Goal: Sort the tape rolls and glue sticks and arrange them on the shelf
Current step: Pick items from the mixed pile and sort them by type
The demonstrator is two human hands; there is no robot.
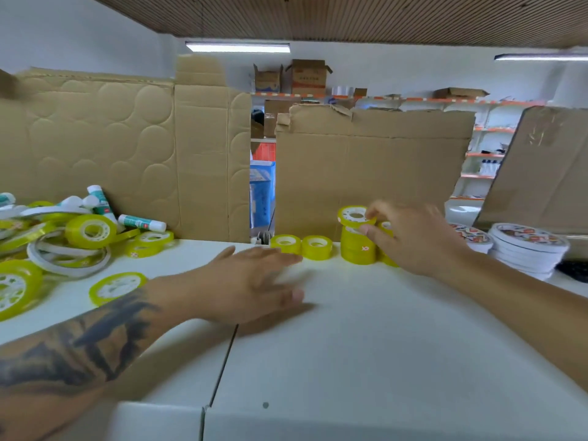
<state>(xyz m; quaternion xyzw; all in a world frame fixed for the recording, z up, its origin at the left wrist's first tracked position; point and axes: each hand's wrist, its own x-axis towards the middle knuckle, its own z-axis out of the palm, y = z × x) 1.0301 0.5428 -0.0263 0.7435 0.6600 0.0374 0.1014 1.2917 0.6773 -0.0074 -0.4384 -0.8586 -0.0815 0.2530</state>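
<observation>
Far left on the white shelf [350, 345] we see the unsorted pile [63, 237]: yellow tape rolls, thin white-edged rolls and glue sticks [142, 223] lying mixed against the cardboard sheet [127, 148]. One flat yellow roll [115, 288] sits apart, just beside our tattooed forearm.

Left hand [251, 281]: palm down, fingers straight, low over the shelf surface, blurred. Grip wide, holding nothing. Fingertips near the first of two single tape rolls [300, 246] lined up at the back edge.

Right of those, a stack of tape rolls [358, 249] stands upright against the second cardboard panel [375, 173]. Right hand [413, 240]: grip pinched on the top roll [354, 216], which sits tilted on the stack, thumb against the stack's side. A further yellow stack behind the hand is mostly hidden.

Far right: stack of wide white rolls with printed labels [528, 249], well apart from the yellow ones.
</observation>
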